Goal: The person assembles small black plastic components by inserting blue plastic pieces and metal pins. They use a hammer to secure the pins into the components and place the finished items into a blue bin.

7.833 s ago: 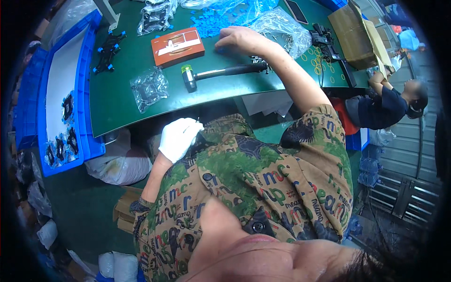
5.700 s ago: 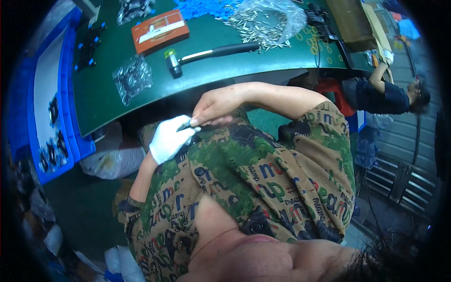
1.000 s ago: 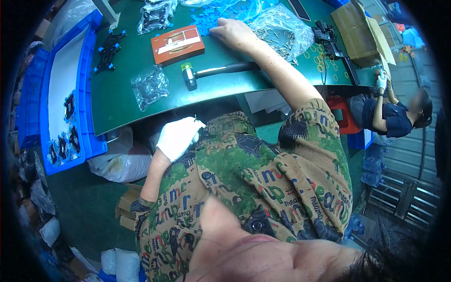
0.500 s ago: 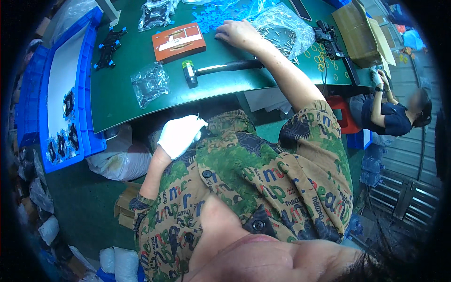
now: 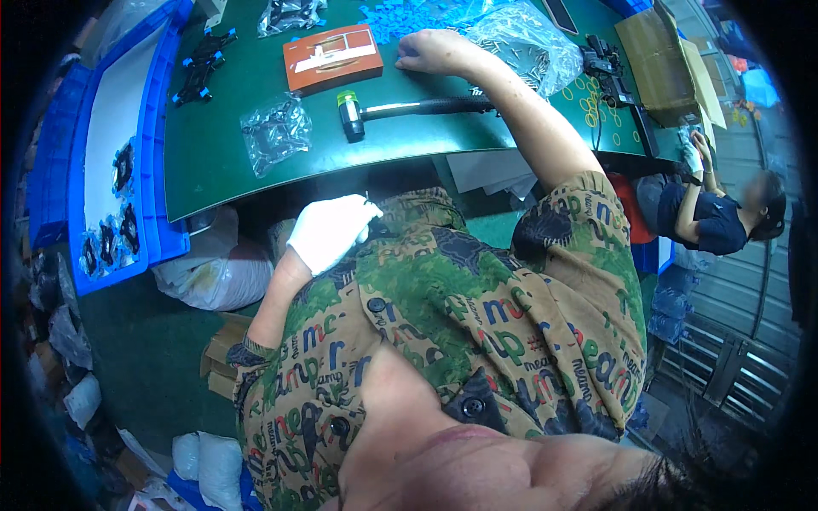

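Observation:
My left hand (image 5: 331, 232), in a white glove, is held below the table edge in front of my shirt. Its fingers are closed, and a small dark tip shows at them; what it belongs to is hidden. My bare right hand (image 5: 436, 53) rests low over the green table, its fingertips drawn together beside a scatter of small blue pieces (image 5: 388, 19). Whatever those fingers pinch is too small to make out. Near that hand are an orange-red box (image 5: 334, 72), a mallet (image 5: 409, 108) with a black handle, and a clear bag of metal screws (image 5: 530, 55).
A bagged black part (image 5: 277, 134) and black frames with blue tips (image 5: 204, 66) lie on the table's left. Blue trays (image 5: 149, 230) flank it. Yellow rings (image 5: 590, 106), black cables and a cardboard box (image 5: 660, 64) are at right, where another person (image 5: 703, 209) works.
The view has shifted a little, so the table items sit slightly higher and farther right. My right hand's fingers are drawn in more; the left hand stays in front of my shirt.

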`<act>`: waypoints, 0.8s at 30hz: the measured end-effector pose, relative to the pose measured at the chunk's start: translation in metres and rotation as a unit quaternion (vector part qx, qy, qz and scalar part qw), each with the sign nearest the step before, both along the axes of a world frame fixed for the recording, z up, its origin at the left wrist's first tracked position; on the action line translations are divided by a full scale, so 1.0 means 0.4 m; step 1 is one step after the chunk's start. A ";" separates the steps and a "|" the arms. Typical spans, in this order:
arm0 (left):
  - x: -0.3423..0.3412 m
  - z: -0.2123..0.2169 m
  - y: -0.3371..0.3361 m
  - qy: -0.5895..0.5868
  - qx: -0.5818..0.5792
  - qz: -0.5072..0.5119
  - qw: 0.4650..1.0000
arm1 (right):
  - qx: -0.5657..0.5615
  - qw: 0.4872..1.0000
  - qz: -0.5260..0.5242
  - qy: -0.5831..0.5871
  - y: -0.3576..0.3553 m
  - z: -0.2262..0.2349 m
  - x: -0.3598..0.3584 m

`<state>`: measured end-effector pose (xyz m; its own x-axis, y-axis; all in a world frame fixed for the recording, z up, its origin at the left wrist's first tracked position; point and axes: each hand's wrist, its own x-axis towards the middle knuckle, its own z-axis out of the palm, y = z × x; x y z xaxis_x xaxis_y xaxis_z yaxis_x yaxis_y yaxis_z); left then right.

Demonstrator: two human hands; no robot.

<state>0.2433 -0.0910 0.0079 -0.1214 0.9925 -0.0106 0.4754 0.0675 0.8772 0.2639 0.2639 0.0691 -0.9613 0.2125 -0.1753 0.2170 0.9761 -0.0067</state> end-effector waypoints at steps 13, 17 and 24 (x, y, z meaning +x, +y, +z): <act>-0.002 0.028 0.016 0.024 -0.022 -0.024 0.999 | -0.287 0.940 0.180 -0.048 -0.327 0.110 0.220; 0.007 0.032 0.011 -0.011 -0.061 0.007 0.998 | -0.319 0.925 0.187 -0.083 -0.351 0.074 0.223; 0.003 0.040 0.015 -0.023 -0.073 0.013 0.997 | -0.331 0.923 0.177 -0.085 -0.362 0.060 0.223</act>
